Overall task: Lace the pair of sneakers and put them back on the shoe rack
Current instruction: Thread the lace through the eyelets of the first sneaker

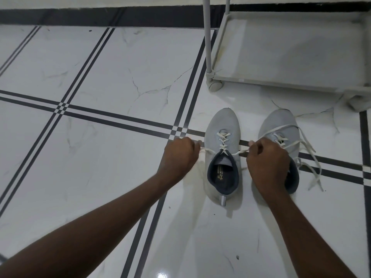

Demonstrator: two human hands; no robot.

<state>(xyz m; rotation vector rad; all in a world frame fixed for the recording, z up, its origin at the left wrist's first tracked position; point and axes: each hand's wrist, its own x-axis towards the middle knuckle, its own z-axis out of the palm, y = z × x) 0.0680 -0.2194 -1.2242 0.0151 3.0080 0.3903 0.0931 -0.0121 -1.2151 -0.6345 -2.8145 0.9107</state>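
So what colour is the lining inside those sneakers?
Dark navy lining inside the light grey sneaker, clearest in the head view.

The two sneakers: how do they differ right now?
The left sneaker has its lace crossed neatly up the eyelets, both ends pulled sideways by the left hand and right hand. The right sneaker has loose lace trailing over it onto the floor. Both are grey, toes toward the rack.

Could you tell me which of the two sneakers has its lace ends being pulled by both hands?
The left sneaker; the right sneaker's laces trail loose on the floor.
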